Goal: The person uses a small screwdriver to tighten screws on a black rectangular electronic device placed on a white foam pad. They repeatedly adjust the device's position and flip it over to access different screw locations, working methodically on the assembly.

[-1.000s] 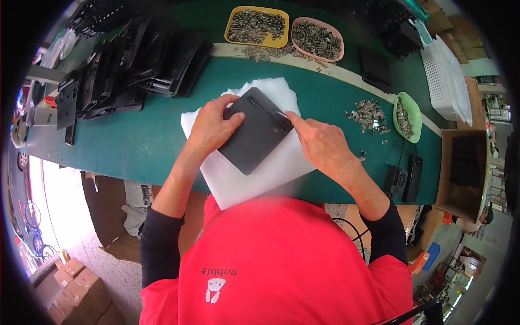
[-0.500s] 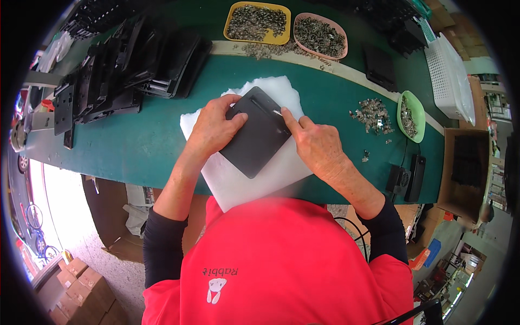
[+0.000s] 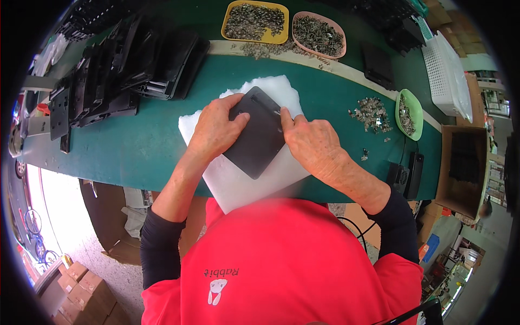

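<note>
A flat black plastic panel (image 3: 257, 142) with a slot near its far corner lies at an angle on a white foam sheet (image 3: 234, 185). My left hand (image 3: 215, 125) is closed on the panel's left edge, with the thumb on its top face. At the right edge my right hand (image 3: 312, 142) is closed, its index fingertip pressing beside a small shiny spot, perhaps a metal clip. The other right fingers are curled and partly hidden. Small metal clips (image 3: 371, 115) lie in a loose heap to the right, beside a green bowl (image 3: 419, 115) holding more.
Black plastic parts (image 3: 116, 70) are stacked at the left. A yellow tray (image 3: 225, 24) and a pink tray (image 3: 343, 44) of small metal pieces stand at the back. At the right are a white basket (image 3: 440, 76), a cardboard box (image 3: 445, 170) and a small black device (image 3: 398, 176).
My right hand has shifted slightly left and its index finger now sits more steeply on the panel's edge. The panel and my left hand have hardly moved.
</note>
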`<state>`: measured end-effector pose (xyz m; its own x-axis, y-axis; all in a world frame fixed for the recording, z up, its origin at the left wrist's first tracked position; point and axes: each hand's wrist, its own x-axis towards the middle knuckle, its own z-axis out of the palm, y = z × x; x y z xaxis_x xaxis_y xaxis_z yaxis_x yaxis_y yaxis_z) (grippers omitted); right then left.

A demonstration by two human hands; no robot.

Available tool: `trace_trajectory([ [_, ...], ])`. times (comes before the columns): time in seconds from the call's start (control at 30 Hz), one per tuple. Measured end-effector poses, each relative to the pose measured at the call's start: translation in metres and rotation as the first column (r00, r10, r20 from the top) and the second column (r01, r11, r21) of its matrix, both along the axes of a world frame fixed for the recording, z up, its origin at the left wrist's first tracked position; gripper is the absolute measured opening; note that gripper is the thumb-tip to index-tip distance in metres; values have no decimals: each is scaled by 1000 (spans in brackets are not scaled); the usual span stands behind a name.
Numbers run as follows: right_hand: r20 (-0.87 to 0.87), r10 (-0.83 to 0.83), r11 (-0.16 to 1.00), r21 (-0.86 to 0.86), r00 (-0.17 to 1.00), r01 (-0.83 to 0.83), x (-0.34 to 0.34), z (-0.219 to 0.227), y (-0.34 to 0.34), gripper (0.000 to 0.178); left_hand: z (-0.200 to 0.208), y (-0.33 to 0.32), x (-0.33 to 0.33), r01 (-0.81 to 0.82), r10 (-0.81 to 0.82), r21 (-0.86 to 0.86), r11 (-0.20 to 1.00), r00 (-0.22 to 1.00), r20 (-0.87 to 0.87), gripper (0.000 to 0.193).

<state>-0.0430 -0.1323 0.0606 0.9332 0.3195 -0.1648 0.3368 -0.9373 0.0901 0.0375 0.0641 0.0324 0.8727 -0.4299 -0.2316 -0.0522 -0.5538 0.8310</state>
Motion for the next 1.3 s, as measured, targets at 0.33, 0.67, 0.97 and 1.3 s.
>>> trace_trajectory([
  [0.33, -66, 267, 955, 148, 961, -255, 22, 29, -8, 14, 16, -6, 2, 48, -51, 47, 998, 998, 48, 40],
  [0.67, -103, 156, 987, 48, 982, -152, 32, 43, 2, 12, -4, -1, 12, 21, -21, -41, 999, 1000, 9, 41],
  [0.97, -130, -151, 822, 535, 980, 198, 2, -18, -59, 20, -10, 8, -14, -138, 86, -288, 948, 979, -185, 40],
  [1.3, 17, -384, 662, 702, 923, 263, 35, -29, -107, 15, -20, -16, -58, -227, 222, -268, 936, 974, -49, 41],
])
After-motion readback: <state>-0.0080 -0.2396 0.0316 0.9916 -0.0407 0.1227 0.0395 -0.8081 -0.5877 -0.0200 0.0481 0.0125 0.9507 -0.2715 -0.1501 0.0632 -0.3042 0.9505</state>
